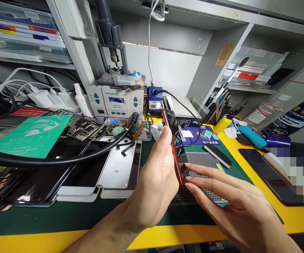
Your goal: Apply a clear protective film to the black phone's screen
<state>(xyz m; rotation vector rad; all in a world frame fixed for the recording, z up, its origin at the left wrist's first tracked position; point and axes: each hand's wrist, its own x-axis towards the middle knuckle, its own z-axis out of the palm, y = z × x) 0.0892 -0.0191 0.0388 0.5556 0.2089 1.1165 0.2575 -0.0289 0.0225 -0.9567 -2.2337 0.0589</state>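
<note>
While the left hand [156, 172] clasps the red-edged phone [178, 151] on edge above the perforated mat [203, 162], the right hand [232, 198], fingers loosely spread, touches its lower end. Likely step: positioning; next move needs steady left support.

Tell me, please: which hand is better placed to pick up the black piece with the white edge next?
Probably the right hand: it is nearer the black piece, with only its fingertips at the red-edged phone, while the left hand grips that phone.
</note>
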